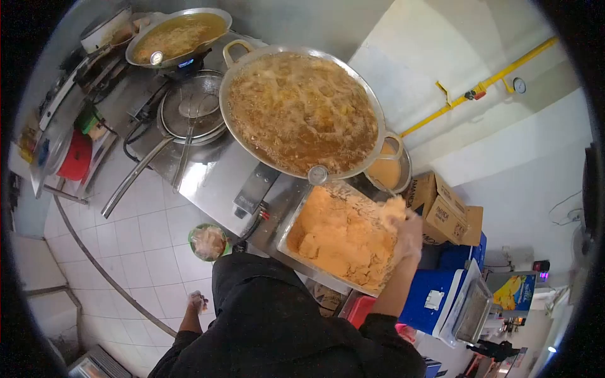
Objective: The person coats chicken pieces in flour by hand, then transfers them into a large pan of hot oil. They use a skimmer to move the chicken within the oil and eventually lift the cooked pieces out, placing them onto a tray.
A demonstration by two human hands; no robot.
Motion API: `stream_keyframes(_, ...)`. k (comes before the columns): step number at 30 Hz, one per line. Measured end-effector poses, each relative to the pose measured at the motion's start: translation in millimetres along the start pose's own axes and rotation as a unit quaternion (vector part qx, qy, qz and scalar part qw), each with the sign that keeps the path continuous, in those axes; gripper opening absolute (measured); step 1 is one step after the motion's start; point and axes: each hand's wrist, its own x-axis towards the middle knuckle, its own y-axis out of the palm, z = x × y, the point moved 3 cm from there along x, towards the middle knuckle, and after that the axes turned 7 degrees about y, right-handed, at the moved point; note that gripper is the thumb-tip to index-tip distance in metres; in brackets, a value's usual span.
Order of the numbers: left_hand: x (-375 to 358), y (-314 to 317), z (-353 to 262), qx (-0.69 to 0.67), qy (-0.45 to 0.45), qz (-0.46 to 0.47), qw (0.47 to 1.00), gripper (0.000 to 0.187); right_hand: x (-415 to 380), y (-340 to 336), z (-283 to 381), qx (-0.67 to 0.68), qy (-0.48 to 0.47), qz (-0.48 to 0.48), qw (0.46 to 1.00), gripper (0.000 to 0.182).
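Note:
My right hand (409, 239), in a clear glove, grips an orange-coated piece of food (393, 210) at the right edge of a metal tray (287, 247). Loose orange breading (340, 233) fills the tray, with lumpy coated pieces partly buried in it. Low at my left side hangs my left hand (197, 301), its fingers loosely curled and apart, with crumbs on them and nothing seen in them. Beyond the tray, a large two-handled pan (380, 104) of bubbling brown oil has a round thermometer (317, 174) at its near rim.
A bowl of orange batter (386, 170) stands behind the tray, beside an open cardboard box (441, 214). Strainers (192, 107) rest left of the pan. Another oil pan (179, 38) is farther back. A blue cooler (428, 296) stands right; a lined bin (209, 242) sits on the floor.

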Motion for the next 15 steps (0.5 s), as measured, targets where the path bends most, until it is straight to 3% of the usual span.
stream_keyframes(2, 7.3, 3.1, -8.7, -0.001, 0.015, -0.012, 1.000, 0.025, -41.0, 0.8, 104.4, 0.059, -0.026, 0.020, 0.998, 0.027)
stream_keyframes(4, 26.8, 4.9, -18.8, -0.009, -0.004, -0.029, 1.000, 0.025, -35.9, 7.0, 150.9, 0.083, -0.079, 0.053, 0.992, 0.029)
stream_keyframes(5, 28.4, 7.9, -29.8, 0.000, 0.040, -0.004, 0.999, 0.027, -24.1, 10.4, 163.6, 0.056, -0.117, 0.071, 0.989, 0.030)
stream_keyframes(7, 34.6, 16.7, -57.2, 0.015, 0.128, 0.048, 0.991, 0.034, -0.7, 23.8, 188.1, -0.039, -0.101, 0.091, 0.990, 0.025)
stream_keyframes(9, 40.3, 24.0, -80.0, 0.013, 0.178, 0.069, 0.982, 0.042, 46.6, 44.8, 189.4, -0.056, -0.151, 0.090, 0.983, 0.035)
stream_keyframes(11, 17.3, 43.3, -110.5, -0.009, 0.204, 0.026, 0.979, 0.044, 97.0, 66.4, 205.5, -0.392, -0.190, 0.077, 0.897, 0.046)
stream_keyframes(13, 2.4, 49.6, -128.3, -0.015, 0.200, 0.009, 0.980, 0.035, 130.9, 87.2, 200.3, -0.425, -0.280, 0.009, 0.861, 0.050)
stream_keyframes(15, 3.8, 43.4, -122.5, -0.006, 0.210, 0.018, 0.977, 0.042, 138.5, 102.0, 203.7, -0.464, -0.305, -0.019, 0.831, 0.045)
